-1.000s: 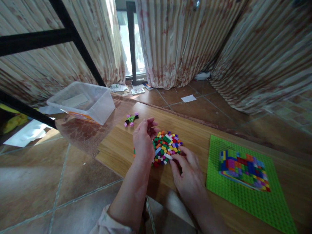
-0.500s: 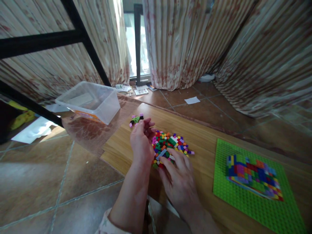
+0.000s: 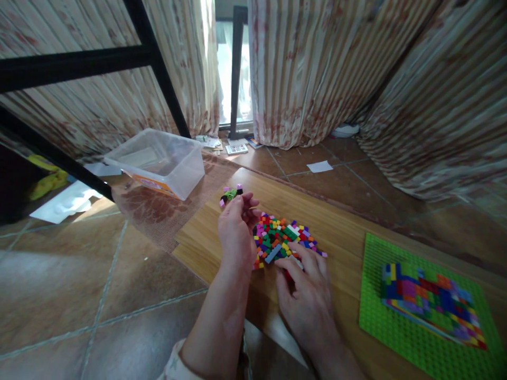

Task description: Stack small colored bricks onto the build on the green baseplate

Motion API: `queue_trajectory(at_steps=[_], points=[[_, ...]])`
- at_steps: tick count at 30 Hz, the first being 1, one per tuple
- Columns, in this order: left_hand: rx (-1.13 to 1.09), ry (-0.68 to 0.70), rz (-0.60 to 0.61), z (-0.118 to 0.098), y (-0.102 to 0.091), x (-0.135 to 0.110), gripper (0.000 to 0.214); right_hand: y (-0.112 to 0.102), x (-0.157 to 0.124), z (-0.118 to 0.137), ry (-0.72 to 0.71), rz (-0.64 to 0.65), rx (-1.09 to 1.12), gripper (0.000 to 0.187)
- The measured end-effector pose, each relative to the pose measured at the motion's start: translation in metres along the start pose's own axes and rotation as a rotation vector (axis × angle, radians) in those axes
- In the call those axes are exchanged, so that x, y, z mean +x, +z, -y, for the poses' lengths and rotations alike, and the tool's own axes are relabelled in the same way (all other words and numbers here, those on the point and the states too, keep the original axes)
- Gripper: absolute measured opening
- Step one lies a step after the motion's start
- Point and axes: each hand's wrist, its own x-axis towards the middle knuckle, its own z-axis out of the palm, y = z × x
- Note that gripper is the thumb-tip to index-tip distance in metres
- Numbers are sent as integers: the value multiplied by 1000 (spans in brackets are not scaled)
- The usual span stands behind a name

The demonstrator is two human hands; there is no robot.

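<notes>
A heap of small coloured bricks (image 3: 283, 237) lies on a wooden board (image 3: 340, 227). My left hand (image 3: 236, 232) hovers at the heap's left edge, its fingers curled together; what they hold is hidden. Palm down at the near side of the heap, my right hand (image 3: 307, 293) has its fingers spread and the tips touch the bricks. A small green, black and pink brick piece (image 3: 232, 193) sits just beyond my left hand. At the right lies a green baseplate (image 3: 400, 338) with a multicoloured brick block (image 3: 430, 298) built on it.
A clear plastic tub (image 3: 158, 161) stands on the tiled floor at the back left, beside a black metal frame (image 3: 119, 58). Striped curtains (image 3: 325, 68) hang behind. Papers (image 3: 320, 167) and small items lie near the window.
The camera has swung left, so everything sits further right in view. My right hand slid onto the near side of the heap, then drew back a little. My left hand stays at the heap's left edge.
</notes>
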Motion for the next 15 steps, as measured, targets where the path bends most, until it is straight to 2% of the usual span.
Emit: queue_trajectory(at_steps=[6,15], points=[[3,12,13,0,-1,0,16,7,0,2,-44,69,-51,26],[18,16,22,0,-2,0,15,4,-2,1,-74,98,7,18]])
